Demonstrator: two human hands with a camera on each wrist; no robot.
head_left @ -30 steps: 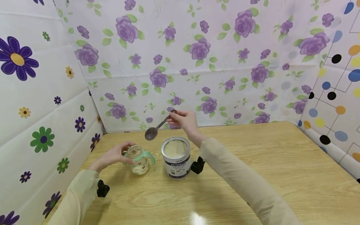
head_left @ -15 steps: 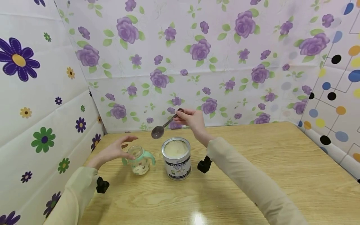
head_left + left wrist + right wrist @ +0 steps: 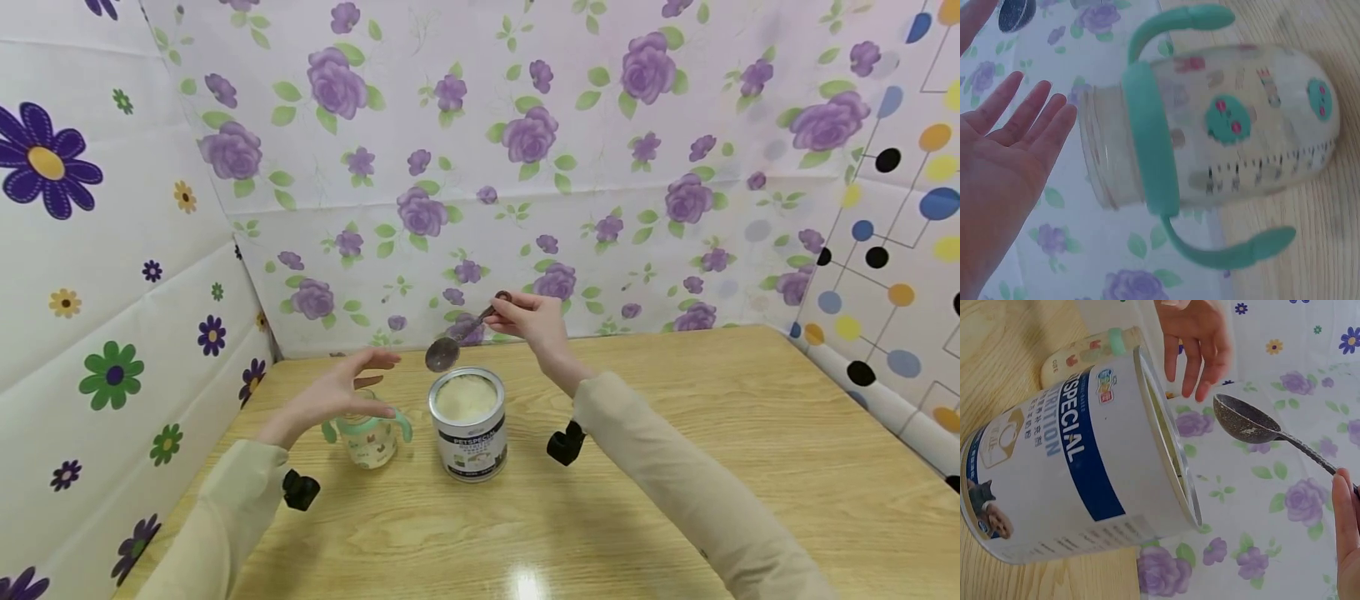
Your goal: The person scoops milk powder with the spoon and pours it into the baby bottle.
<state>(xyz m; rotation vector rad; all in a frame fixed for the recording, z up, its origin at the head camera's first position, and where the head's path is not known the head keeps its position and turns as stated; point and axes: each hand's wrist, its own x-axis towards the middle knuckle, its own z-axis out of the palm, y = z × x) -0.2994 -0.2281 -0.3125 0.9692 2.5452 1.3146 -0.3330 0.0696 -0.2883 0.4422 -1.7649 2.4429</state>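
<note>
My right hand [image 3: 538, 327] pinches the handle of a dark spoon [image 3: 442, 354] and holds it in the air behind and above a milk powder can [image 3: 471, 442]. In the right wrist view a little pale powder clings to the spoon's bowl [image 3: 1246, 422]. The can stands uncovered, filled high with cream powder. My left hand [image 3: 341, 392], fingers spread apart, hovers over a baby bottle [image 3: 369, 442] with green handles. Both wrist views show that hand holding nothing. The bottle [image 3: 1241, 125] is uncapped and upright on the table; in the head view the hand partly hides its mouth.
The wooden table [image 3: 675, 467] extends far to the right of the can. Flower-patterned cloth [image 3: 420, 250] hangs along its back edge, with more patterned cloth at the left and right sides. Black wrist cameras [image 3: 300, 490] hang below both sleeves.
My left hand has let go of the bottle, then risen and shifted right above it. My right hand has carried the spoon to the right, away from the bottle toward the can.
</note>
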